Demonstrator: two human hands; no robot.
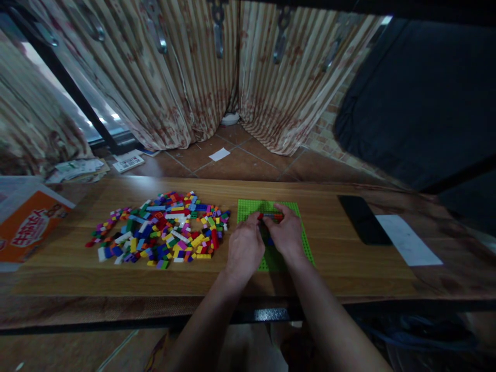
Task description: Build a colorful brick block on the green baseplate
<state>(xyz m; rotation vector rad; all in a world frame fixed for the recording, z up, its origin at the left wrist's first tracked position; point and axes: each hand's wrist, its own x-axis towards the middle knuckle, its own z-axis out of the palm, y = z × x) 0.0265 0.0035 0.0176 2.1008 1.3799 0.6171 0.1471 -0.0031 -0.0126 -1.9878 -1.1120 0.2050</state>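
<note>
A green studded baseplate (300, 212) lies on the table under both hands. Across its upper middle is a row of toy bricks (276, 216), mostly red with a greyish stretch on top. My left hand (245, 247) has its curled fingers closed at the left end of this row. From the right, my right hand (287, 232) bends over the row, with its thumb and fingers pressed on it. A small blue brick (270, 241) shows between the hands, low on the plate. The fingers partly hide the row, so its full length cannot be made out.
A wide heap of loose, many-coloured toy bricks (170, 227) spreads left of the plate. An orange-labelled plastic box (33, 225) stands at the far left. To the right lie a black phone-like slab (364, 219) and white paper (408, 240). Striped curtains (186, 77) hang beyond.
</note>
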